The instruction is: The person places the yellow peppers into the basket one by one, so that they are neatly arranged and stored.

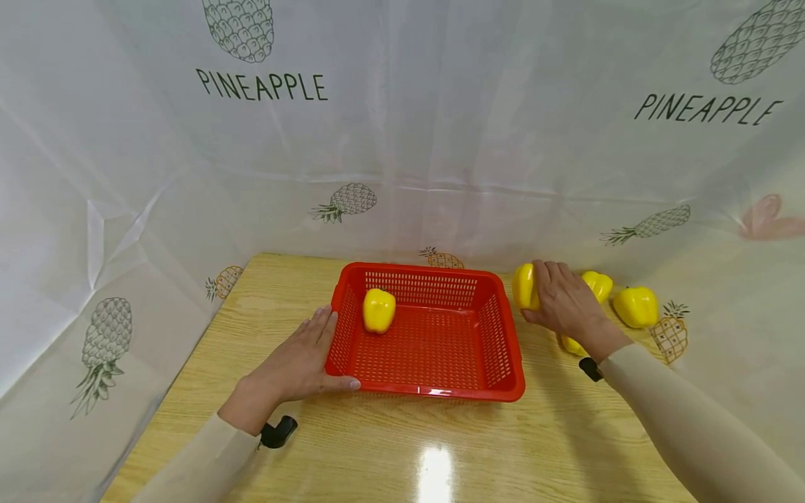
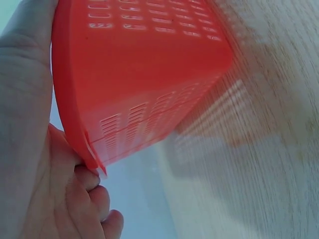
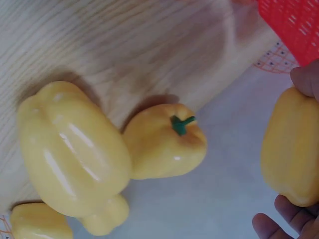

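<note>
A yellow pepper (image 1: pixel 524 286) is gripped in the right hand (image 1: pixel 562 302), just right of the red basket (image 1: pixel 497 381). Behind that hand, more peppers (image 1: pixel 636 306) lie on the worktop (image 1: pixel 377 447). The left hand (image 1: pixel 302 360) clasps the basket's left rim, fingers curled under it, with another pepper (image 1: pixel 379 310) inside nearby.
</note>
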`<state>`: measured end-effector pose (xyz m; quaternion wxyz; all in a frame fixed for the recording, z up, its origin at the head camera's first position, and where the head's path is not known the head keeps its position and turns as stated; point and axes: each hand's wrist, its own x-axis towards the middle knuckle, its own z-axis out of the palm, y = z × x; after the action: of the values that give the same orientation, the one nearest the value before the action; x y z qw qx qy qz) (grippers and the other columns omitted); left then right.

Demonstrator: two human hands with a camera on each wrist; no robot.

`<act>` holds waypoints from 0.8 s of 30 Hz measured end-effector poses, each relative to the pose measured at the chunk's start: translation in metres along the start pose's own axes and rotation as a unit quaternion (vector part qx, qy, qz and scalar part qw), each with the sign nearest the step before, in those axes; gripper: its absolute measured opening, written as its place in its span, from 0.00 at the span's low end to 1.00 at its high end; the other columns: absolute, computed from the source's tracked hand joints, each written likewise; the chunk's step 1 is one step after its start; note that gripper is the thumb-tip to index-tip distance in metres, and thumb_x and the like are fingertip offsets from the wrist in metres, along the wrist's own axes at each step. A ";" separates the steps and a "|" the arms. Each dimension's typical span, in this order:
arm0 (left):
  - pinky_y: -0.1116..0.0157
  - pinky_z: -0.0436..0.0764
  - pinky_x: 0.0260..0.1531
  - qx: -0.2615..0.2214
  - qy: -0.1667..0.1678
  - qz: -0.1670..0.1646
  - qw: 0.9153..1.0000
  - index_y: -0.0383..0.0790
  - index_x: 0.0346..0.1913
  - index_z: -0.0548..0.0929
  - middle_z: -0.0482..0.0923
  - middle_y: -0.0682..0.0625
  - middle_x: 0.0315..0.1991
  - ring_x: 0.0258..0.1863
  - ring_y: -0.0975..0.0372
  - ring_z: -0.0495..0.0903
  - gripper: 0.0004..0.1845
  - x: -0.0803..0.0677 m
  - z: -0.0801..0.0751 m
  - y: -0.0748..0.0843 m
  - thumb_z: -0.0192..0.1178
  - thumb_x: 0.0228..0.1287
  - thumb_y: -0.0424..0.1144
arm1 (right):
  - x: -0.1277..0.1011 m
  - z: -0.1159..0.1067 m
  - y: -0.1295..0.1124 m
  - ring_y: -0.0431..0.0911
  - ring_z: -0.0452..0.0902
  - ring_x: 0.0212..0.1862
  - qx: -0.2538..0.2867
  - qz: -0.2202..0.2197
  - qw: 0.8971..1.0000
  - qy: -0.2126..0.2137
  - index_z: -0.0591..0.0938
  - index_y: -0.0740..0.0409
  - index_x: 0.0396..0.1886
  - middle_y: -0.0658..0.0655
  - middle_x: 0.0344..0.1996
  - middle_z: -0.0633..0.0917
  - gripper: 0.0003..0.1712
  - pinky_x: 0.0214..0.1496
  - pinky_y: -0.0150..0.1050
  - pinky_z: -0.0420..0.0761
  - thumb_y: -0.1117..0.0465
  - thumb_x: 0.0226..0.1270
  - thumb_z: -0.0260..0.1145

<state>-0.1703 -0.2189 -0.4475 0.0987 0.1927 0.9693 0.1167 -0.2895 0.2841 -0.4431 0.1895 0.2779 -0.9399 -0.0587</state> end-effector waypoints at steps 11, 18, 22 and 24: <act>0.44 0.52 0.83 -0.012 -0.002 0.001 1.000 0.27 0.84 0.47 0.41 0.34 0.86 0.86 0.42 0.44 0.74 -0.001 -0.002 0.000 0.58 0.55 0.84 | 0.019 -0.014 -0.015 0.66 0.79 0.50 0.006 -0.006 1.000 0.007 0.67 0.72 0.63 0.71 0.47 0.80 0.53 0.52 0.56 0.87 0.42 0.52 0.82; 0.44 0.52 0.83 -0.014 -0.002 0.002 1.000 0.28 0.84 0.46 0.41 0.34 0.86 0.86 0.42 0.44 0.75 0.000 0.000 0.000 0.57 0.54 0.85 | 0.028 -0.021 -0.022 0.66 0.79 0.51 0.008 -0.009 1.000 0.006 0.67 0.71 0.62 0.70 0.48 0.80 0.52 0.51 0.56 0.86 0.41 0.52 0.81; 0.45 0.52 0.83 -0.015 -0.003 0.000 1.000 0.28 0.84 0.46 0.40 0.34 0.86 0.86 0.43 0.43 0.75 0.000 0.000 -0.001 0.56 0.54 0.86 | 0.033 -0.023 -0.028 0.65 0.79 0.53 0.002 -0.013 1.000 -0.006 0.67 0.71 0.65 0.71 0.50 0.80 0.53 0.53 0.56 0.86 0.40 0.53 0.80; 0.45 0.52 0.83 -0.015 -0.003 0.001 1.000 0.28 0.84 0.46 0.40 0.34 0.86 0.86 0.43 0.43 0.75 0.000 0.001 -0.001 0.56 0.54 0.86 | 0.035 -0.024 -0.032 0.65 0.79 0.54 -0.002 -0.019 1.000 -0.008 0.67 0.72 0.65 0.71 0.50 0.80 0.54 0.53 0.57 0.86 0.40 0.53 0.81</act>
<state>-0.1705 -0.2198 -0.4484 0.1041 0.1922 0.9670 0.1311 -0.2912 0.2380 -0.4170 0.1816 0.2954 -0.9356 -0.0659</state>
